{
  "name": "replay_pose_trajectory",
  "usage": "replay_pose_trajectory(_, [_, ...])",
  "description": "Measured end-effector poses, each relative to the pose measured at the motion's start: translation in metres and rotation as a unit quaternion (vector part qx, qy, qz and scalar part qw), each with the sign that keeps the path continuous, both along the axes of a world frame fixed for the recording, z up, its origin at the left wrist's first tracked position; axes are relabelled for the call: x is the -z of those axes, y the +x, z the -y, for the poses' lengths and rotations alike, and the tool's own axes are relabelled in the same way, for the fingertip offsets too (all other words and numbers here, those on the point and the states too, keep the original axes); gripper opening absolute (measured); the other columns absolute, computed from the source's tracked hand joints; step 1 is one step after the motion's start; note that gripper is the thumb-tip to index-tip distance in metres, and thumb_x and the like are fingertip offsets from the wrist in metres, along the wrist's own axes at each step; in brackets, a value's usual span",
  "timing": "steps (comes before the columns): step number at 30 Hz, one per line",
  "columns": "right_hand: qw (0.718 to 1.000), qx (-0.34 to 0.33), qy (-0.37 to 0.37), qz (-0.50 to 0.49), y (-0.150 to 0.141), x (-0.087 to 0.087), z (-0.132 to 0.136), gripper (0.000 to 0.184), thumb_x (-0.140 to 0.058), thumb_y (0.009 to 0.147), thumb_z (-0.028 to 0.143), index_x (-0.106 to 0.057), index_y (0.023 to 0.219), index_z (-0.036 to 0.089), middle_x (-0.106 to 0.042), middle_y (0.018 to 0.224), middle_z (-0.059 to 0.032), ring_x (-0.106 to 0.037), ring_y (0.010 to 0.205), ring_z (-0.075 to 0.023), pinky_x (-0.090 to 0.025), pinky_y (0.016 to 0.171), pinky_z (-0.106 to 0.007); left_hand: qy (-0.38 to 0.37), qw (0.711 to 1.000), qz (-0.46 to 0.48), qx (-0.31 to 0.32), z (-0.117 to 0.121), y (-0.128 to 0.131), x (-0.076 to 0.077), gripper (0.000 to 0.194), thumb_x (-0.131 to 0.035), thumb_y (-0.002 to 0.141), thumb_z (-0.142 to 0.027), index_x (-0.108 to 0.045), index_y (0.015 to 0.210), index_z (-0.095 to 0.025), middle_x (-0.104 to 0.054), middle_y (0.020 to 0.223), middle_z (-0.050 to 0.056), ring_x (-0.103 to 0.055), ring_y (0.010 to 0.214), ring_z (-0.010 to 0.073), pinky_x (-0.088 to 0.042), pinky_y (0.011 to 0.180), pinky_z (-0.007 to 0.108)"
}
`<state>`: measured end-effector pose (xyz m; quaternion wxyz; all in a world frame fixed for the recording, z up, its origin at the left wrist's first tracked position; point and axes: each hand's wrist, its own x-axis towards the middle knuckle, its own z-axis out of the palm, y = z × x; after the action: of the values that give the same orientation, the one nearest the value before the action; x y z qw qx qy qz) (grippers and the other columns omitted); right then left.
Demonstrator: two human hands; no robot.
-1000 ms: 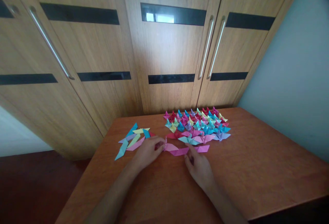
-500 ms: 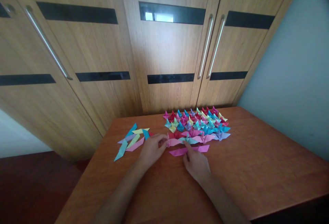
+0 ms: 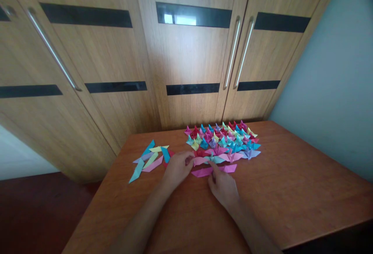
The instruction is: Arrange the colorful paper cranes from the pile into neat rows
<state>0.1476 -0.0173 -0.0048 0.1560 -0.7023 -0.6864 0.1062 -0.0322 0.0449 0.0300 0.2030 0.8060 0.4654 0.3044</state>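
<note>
My left hand (image 3: 178, 167) rests on the wooden table (image 3: 291, 192), its fingers pinched on a pink folded paper piece (image 3: 200, 160) beside the front row of a large group of coloured origami pieces (image 3: 223, 141). A flat magenta paper strip (image 3: 212, 170) lies just in front of that row. My right hand (image 3: 223, 186) lies with curled fingers, the forefinger tip pressing the middle of this strip.
A loose pile of flat folded strips (image 3: 150, 157) in blue, yellow, green and pink lies at the table's left. Wooden wardrobe doors with metal handles (image 3: 233, 54) stand behind the table. A pale wall (image 3: 329, 91) is on the right, dark floor at the left.
My left hand has carried the pink folded piece away from the magenta strip, up to the front row of origami pieces. My right hand stayed on the strip.
</note>
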Motion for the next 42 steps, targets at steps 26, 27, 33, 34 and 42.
replay_pose_trajectory(26, [0.992, -0.022, 0.065, -0.11, 0.005, -0.001, 0.009, 0.03, -0.041, 0.086, 0.022, -0.06, 0.109, 0.023, -0.064, 0.07, 0.0015, -0.058, 0.062, -0.0136, -0.034, 0.058, -0.022, 0.009, 1.0, 0.003, -0.013, 0.013, -0.007, -0.008, 0.019, -0.049, 0.084, -0.025, -0.063, 0.097, -0.023, -0.069, 0.087, 0.002, -0.062, 0.076, 0.0158, -0.046, 0.069, 0.026])
replay_pose_trajectory(27, [0.99, -0.033, 0.073, -0.116, 0.005, -0.002, 0.012, 0.026, -0.04, 0.087, 0.024, -0.062, 0.101, 0.023, -0.063, 0.07, 0.0012, -0.058, 0.062, -0.0136, -0.034, 0.058, -0.022, 0.016, 1.0, 0.001, -0.025, 0.014, -0.014, -0.009, 0.019, -0.049, 0.085, -0.026, -0.063, 0.097, -0.022, -0.069, 0.088, 0.002, -0.062, 0.076, 0.016, -0.046, 0.07, 0.026])
replay_pose_trajectory(33, [0.986, -0.094, 0.064, -0.118, 0.006, -0.002, 0.026, 0.029, -0.037, 0.09, 0.03, -0.06, 0.076, 0.02, -0.062, 0.068, -0.0005, -0.056, 0.062, -0.0136, -0.034, 0.059, -0.022, 0.069, 0.988, -0.069, -0.12, 0.006, -0.081, -0.008, 0.023, -0.047, 0.085, -0.032, -0.063, 0.098, -0.022, -0.068, 0.099, 0.003, -0.061, 0.092, 0.0196, -0.046, 0.083, 0.031])
replay_pose_trajectory(34, [0.987, -0.099, 0.057, -0.112, 0.006, -0.002, 0.028, 0.03, -0.036, 0.09, 0.03, -0.06, 0.075, 0.02, -0.062, 0.068, -0.0007, -0.056, 0.062, -0.0138, -0.034, 0.059, -0.023, 0.076, 0.984, -0.086, -0.134, 0.004, -0.094, -0.008, 0.024, -0.047, 0.084, -0.032, -0.063, 0.099, -0.022, -0.067, 0.103, 0.004, -0.06, 0.096, 0.0207, -0.045, 0.085, 0.032])
replay_pose_trajectory(42, [0.988, -0.117, 0.051, -0.086, 0.004, -0.004, 0.029, 0.028, -0.036, 0.09, 0.029, -0.059, 0.076, 0.021, -0.064, 0.071, -0.0001, -0.059, 0.066, -0.014, -0.035, 0.061, -0.023, 0.04, 0.947, -0.196, -0.25, 0.011, -0.177, -0.002, 0.037, -0.044, 0.083, -0.039, -0.059, 0.107, -0.017, -0.062, 0.106, 0.01, -0.058, 0.098, 0.0258, -0.045, 0.088, 0.036])
